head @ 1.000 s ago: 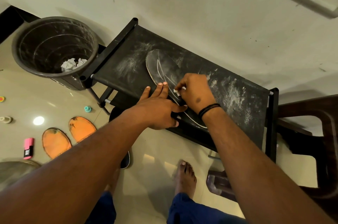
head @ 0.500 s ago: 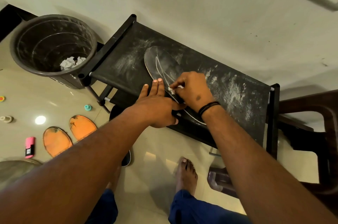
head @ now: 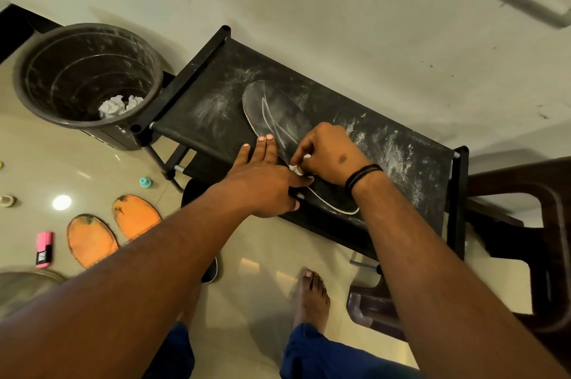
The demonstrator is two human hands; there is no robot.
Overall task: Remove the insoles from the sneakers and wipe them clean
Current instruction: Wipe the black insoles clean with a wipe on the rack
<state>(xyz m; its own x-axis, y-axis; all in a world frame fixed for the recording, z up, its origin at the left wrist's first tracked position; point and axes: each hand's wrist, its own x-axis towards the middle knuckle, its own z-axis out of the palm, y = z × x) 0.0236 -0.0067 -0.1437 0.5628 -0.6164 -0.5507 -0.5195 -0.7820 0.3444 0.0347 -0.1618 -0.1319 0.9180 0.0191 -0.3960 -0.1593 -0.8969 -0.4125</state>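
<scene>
Your left hand [head: 262, 180] lies flat, fingers straight, pinning the dark insole [head: 278, 119] to the black fabric shelf [head: 401, 162], near its front edge. Your right hand [head: 327, 156] pinches a small white wad of tissue [head: 295, 169] at the insole's middle. Keep the flat hand firm so the thin, flexible insole cannot skid on the dusty cloth, and wipe lengthwise in short strokes towards the rounded toe. The insole looks smooth, pale-edged, with chalky streaks. Two orange insoles [head: 92, 239] lie on the glossy floor below the shelf's left end.
</scene>
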